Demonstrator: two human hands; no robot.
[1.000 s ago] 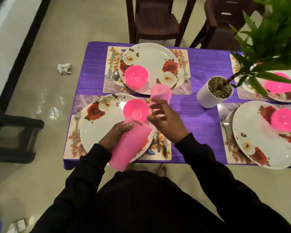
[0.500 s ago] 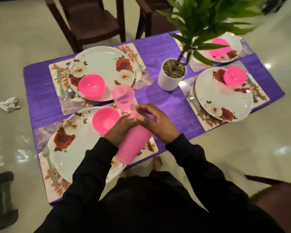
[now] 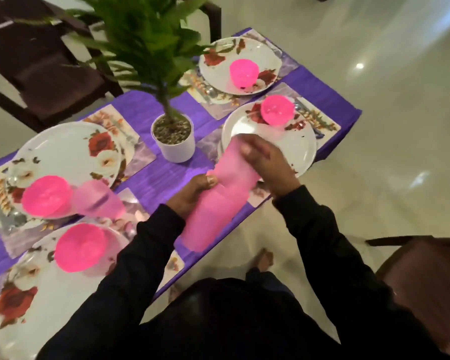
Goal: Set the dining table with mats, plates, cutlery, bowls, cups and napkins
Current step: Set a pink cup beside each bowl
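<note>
No readable text, label, brand, number or sign anywhere. Only printed roses on the white plates point(image 3: 63, 154) left and right of the potted plant point(image 3: 173, 141); pink cups, bowls and purple cloth plain.

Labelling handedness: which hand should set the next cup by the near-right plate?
Right, probably. The right hand grips the top of the cup stack right over that plate; the left hand holds the stack lower, farther from it.
</note>
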